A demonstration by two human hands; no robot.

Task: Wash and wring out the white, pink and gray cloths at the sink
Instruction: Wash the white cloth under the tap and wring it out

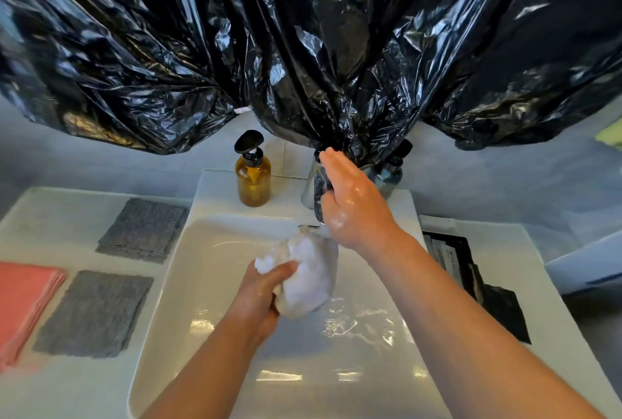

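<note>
a bunched, sudsy white cloth [309,275] is held over the sink [208,267], gripped by the person's left hand [266,294], whose fingers and thumb curl tight around its lower end just below the spout. the right hand [353,206], flecked with foam, is stretched forward with fingers straight and flat against the top of the chrome faucet [311,190], grasping nothing; whether it is turning the water on or off cannot be told. shallow water ripples on the basin floor beneath the cloth. on the counter [67,206] to the left, well clear of the basin, a gray cloth [143,230] lies flat near the back, a second gray cloth [94,314] lies in front of it, and a folded pink cloth [23,304] sits at the frame's edge. all three look neat and untouched, which suggests the job is at an early stage: the white cloth is lathered but apparently not yet rinsed or wrung, and the pink and gray ones remain to be washed. an amber soap pump bottle [253,176] stands just left of the faucet, crinkled black plastic sheeting [303,48] hangs above, and dark packets [471,277] lie to the right of the sink.
</note>
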